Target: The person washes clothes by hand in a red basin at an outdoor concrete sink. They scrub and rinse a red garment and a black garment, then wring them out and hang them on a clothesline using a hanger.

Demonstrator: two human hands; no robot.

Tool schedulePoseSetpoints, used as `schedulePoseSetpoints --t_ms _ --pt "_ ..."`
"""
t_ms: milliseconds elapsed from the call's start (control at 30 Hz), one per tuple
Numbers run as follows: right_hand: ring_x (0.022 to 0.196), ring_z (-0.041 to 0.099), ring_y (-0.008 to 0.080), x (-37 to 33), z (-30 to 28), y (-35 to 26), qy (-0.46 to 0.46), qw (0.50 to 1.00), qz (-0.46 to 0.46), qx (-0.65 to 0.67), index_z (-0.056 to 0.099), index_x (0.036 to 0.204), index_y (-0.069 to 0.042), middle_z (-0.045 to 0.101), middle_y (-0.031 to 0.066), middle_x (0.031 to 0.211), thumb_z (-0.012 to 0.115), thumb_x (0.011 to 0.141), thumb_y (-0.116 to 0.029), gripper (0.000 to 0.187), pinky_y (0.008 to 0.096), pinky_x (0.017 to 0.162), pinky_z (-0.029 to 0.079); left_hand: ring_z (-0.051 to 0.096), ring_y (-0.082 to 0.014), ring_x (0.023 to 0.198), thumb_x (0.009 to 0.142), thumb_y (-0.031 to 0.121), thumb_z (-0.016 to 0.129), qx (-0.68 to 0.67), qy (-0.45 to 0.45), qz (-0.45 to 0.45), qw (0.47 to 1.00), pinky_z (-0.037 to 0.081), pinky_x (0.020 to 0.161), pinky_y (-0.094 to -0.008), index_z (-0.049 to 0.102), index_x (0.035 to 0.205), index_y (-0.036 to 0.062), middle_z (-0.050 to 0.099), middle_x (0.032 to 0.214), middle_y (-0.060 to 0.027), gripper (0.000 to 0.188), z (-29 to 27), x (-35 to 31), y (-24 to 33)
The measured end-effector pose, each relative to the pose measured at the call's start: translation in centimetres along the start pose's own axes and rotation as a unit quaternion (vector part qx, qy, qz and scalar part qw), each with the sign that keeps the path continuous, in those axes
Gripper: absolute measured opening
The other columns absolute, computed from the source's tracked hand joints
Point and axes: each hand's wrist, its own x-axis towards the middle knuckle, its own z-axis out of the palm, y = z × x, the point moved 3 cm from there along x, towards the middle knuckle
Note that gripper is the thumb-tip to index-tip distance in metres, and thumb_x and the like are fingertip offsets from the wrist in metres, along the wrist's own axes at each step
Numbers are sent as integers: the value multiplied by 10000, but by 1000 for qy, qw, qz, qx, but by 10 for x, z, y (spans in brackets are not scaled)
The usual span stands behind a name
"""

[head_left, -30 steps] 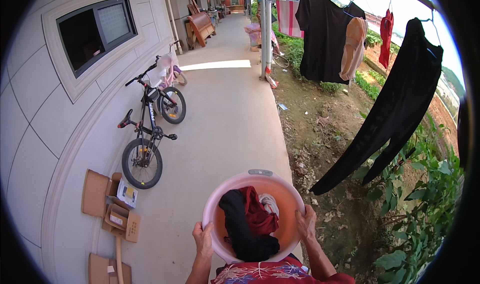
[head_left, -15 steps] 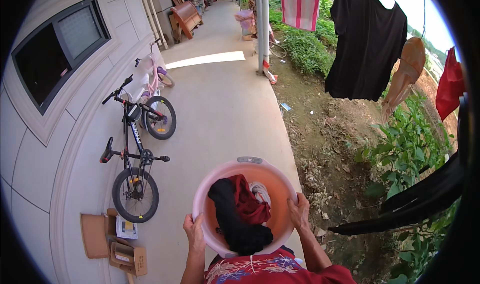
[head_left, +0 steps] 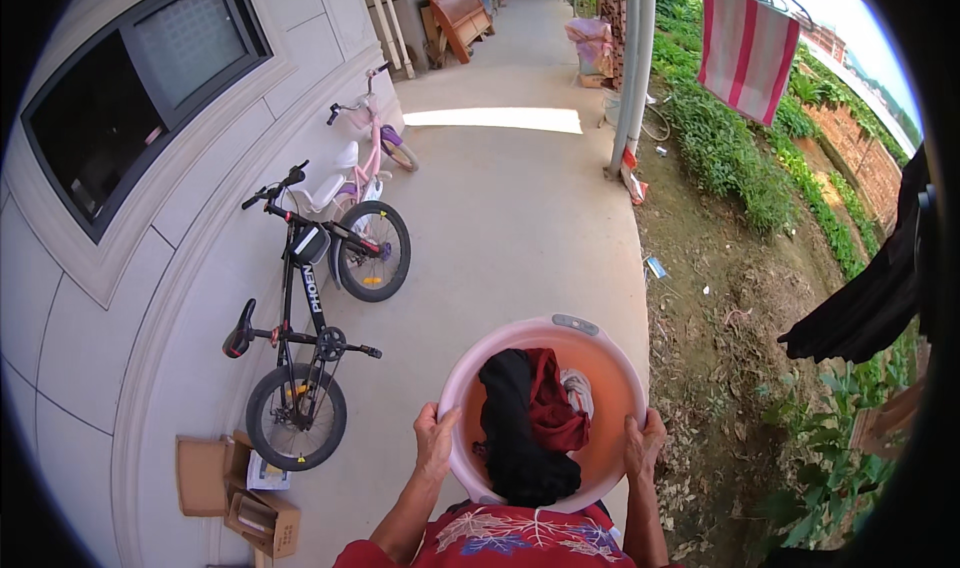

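We record the house wall [head_left: 150, 298] as the largest surface, running up the left side, with a dark window [head_left: 130, 98] set in it. A concrete walkway [head_left: 520, 218] stretches ahead of our fingers, and a strip of earth and green plants [head_left: 740, 258] borders it beyond the right fingers. A black bicycle [head_left: 300, 348] leans at the wall, well off to the left of the left fingers, and a smaller pink bicycle [head_left: 365, 158] stands farther ahead of it. Flattened cardboard boxes [head_left: 235, 493] lie on the ground to the left of the left fingers, under the black bicycle's nearer wheel. A red-and-white striped cloth [head_left: 745, 48] hangs far ahead on the right, and a dark garment [head_left: 860, 308] hangs close to the right of the right fingers.

We hold a round pink basin [head_left: 480, 363] between both hands, level and close to the body. Inside it, between the two sets of fingers, lie a black garment [head_left: 515, 438], a red garment [head_left: 550, 408] and a small white item [head_left: 578, 388].

Both forearms rise from the lower edge. Our left hand [head_left: 433, 443] grips the basin's left rim, fingers curled together over the edge. Our right hand [head_left: 643, 443] grips the right rim likewise, fingers closed on the edge, thumb inside.
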Motion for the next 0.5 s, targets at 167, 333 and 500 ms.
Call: schedulePoseSetpoints --t_ms 167,333,500 --pt "667 505 123 108 63 -42 -66 998 -16 3 554 884 51 571 74 758 583 792 -99 179 288 618 432 458 -68 643 812 115 640 -28 78 17 996 401 590 -229 533 816 26 534 736 1 139 28 62 26" --pt "628 512 136 187 129 -63 -93 996 -2 -6 561 890 54 572 84 697 590 787 -103 190 305 585 440 466 -65 635 816 101 627 -40 110 9 993 404 585 -227 540 817 22 538 731 -2 117 48 138 44" --pt "637 535 134 276 188 -65 -63 998 -23 -8 573 907 53 602 85 742 599 783 -110 206 302 597 454 474 -78 652 815 100 630 -2 102 11 995 406 616 -224 531 814 24 542 747 -12 125 84 251 54"
